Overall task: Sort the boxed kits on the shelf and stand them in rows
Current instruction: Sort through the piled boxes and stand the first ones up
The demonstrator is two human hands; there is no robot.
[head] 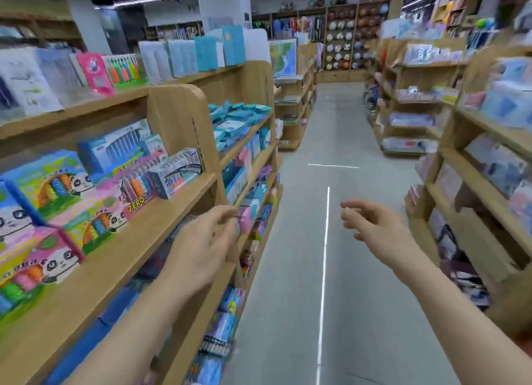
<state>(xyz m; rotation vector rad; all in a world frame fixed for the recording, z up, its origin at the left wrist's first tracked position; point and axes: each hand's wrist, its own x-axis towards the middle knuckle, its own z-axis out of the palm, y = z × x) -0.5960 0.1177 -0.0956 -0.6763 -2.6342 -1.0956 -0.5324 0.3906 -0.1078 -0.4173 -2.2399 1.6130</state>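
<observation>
Both hands are empty: the left hand (201, 246) and right hand (374, 226) hang loose and spread over the aisle. The boxed kits (95, 189) stand on the left shelf (138, 229), fronts out so shoppers can see them.

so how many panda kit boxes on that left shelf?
3 clearly visible: green one at the back left, pink one in the middle, pink one nearest. More may be cut off at the left edge.

The shelf (161, 212) is made of pale, matt wood-look board. The boxed kits (57, 189) are wrapped in glossy printed card, some fronted with clear plastic. The floor (359, 269) is finished smooth and grey, with a faint sheen.
</observation>
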